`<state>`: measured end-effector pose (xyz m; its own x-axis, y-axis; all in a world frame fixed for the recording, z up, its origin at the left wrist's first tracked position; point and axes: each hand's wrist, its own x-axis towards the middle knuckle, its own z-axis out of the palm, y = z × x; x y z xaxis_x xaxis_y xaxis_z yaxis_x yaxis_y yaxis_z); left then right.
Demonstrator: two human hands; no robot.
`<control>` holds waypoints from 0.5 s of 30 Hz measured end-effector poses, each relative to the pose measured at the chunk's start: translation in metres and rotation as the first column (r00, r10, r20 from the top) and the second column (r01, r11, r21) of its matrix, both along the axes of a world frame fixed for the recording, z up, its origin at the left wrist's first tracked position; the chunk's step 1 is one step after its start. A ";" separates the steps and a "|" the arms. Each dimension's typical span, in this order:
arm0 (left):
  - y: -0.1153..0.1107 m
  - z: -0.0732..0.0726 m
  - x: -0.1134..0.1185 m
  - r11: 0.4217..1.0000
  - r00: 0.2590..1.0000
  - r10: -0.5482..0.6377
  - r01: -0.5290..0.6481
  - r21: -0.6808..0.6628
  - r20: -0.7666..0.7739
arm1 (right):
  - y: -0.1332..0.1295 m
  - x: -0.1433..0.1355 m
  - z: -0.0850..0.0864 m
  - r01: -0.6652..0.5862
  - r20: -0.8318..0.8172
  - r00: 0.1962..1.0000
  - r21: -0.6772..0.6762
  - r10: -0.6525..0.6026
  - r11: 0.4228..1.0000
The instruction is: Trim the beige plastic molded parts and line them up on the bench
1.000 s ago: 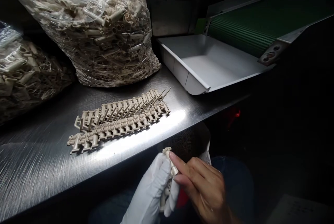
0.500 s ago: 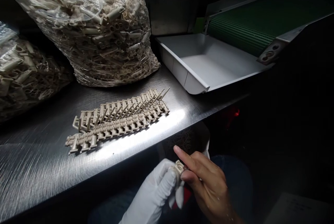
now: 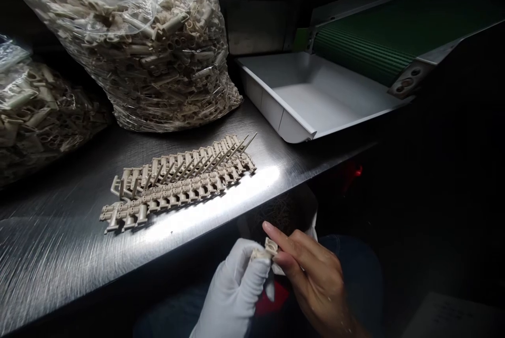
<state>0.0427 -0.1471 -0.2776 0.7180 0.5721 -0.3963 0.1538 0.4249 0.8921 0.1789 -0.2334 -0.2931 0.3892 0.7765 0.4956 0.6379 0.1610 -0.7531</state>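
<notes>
My left hand (image 3: 236, 285), in a white glove, is closed on a small beige plastic part (image 3: 271, 246) below the table's front edge. Its thumb and fingers cover much of the piece. My bare right hand (image 3: 315, 269) meets the same part from the right; its thumb and index finger lie on either side of the part's exposed end. On the metal table, several similar beige tubular pieces (image 3: 181, 193) lie side by side in a long double row, some with thin sticks of plastic pointing up to the right.
A large clear plastic bag (image 3: 169, 64) full of beige pieces stands behind the row, with another bag (image 3: 35, 112) at far left. A white tray (image 3: 292, 96) sits under a green conveyor belt (image 3: 379, 38). Beneath the table edge is a dark container with thin scraps (image 3: 284, 212).
My left hand has shifted slightly and turned the plastic part, so more of it shows between the fingers. My right hand has barely moved.
</notes>
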 end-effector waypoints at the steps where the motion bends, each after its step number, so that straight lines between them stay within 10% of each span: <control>1: -0.001 0.000 0.000 1.000 1.000 0.018 -0.017 0.018 -0.010 | 0.000 0.000 0.000 0.006 0.030 1.000 0.002 -0.006 1.000; 11: -0.006 -0.008 -0.002 0.978 0.995 0.057 -0.040 0.203 -0.079 | -0.005 0.008 -0.001 0.004 0.249 0.968 -0.002 -0.004 1.000; 15: -0.006 -0.018 -0.005 0.854 0.991 0.120 -0.072 0.516 -0.060 | -0.005 0.011 0.001 0.000 0.253 0.967 -0.007 0.002 1.000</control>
